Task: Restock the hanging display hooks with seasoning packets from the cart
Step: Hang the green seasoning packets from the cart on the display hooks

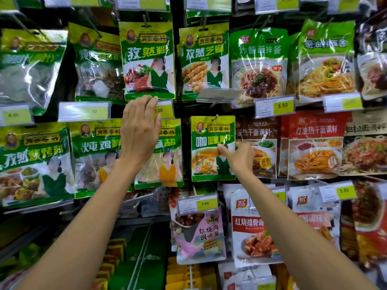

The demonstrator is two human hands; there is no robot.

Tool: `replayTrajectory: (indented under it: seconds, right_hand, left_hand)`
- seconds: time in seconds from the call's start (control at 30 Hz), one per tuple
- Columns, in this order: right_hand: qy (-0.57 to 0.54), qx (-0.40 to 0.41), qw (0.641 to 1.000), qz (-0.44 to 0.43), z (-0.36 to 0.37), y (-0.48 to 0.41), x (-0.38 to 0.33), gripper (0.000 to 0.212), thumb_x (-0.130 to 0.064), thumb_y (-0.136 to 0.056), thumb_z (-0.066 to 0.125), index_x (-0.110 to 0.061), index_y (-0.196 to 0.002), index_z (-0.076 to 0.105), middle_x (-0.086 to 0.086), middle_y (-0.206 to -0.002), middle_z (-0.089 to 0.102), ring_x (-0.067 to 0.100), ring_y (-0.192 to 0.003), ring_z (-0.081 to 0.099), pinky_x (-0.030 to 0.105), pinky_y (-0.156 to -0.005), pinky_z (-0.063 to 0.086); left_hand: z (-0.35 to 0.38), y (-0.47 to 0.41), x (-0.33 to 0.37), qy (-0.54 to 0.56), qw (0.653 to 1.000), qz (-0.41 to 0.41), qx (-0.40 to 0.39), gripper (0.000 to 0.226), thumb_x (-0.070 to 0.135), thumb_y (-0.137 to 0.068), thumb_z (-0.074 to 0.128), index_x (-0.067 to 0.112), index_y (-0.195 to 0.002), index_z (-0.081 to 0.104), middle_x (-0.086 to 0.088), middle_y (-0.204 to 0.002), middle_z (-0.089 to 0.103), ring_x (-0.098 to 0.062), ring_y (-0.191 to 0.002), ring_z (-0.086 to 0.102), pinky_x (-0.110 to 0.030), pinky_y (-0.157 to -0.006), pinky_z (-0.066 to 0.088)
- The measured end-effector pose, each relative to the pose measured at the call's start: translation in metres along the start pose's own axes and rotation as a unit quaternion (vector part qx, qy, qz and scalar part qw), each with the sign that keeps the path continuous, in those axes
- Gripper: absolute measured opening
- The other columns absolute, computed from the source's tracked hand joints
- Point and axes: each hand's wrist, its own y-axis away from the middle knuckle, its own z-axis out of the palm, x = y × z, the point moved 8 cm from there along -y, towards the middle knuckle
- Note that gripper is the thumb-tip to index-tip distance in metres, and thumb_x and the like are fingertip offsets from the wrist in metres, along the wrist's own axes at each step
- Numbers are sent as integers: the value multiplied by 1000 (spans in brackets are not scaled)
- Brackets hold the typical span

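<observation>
**A:** The background is a shop rack (181,105), yes?

**B:** Yes. It is dark and full of hanging packets in rows, with yellow price tags between the rows. Both arms reach up to it.

**A:** Where is the packet for the task?

**B:** In the middle row, near the centre. It is a yellow-green packet (206,141) with a picture of noodles. Its top hole sits at a thin hook (215,117), and it hangs a little tilted.

**A:** Who holds it?

**B:** The right hand (240,156) pinches its right edge. The thumb lies on the front and the fingers go behind.

**A:** And the other hand?

**B:** The left hand (139,130) is flat, with its fingers straight and close together. The fingertips touch the lower edge of a green packet (147,59) in the row above and cover part of a price tag (165,110). It holds nothing.
</observation>
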Motion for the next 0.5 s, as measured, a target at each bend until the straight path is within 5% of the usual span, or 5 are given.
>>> replayTrajectory:
  seconds: [0.2,0.37,0.5]
  right_hand:
    - [-19,38,999,-34,-35,18,13,19,-21,-90,66,-6,-101,61,1,-82,60,19,-79,59,27,-67,43]
    - [-28,38,997,-63,-102,54,42,17,-24,-98,53,-14,-104,65,-6,-85,61,9,-78,57,23,-68,44]
    - [-18,24,999,-42,-173,106,108,15,-28,-101,48,-25,-94,62,-12,-80,63,5,-69,59,23,-63,47]
  left_hand:
    - [-10,8,25,36,999,6,29,34,6,-93,50,-3,-126,50,-22,-123,55,-32,-117,46,-43,-103,37]
    - [-4,41,110,167,986,-1,-21,28,7,-95,48,-5,-117,58,-22,-112,62,-35,-106,56,-43,-95,43]
    - [15,95,206,377,901,-145,-156,31,22,-99,40,2,-108,63,-13,-103,66,-28,-97,60,-24,-89,40]
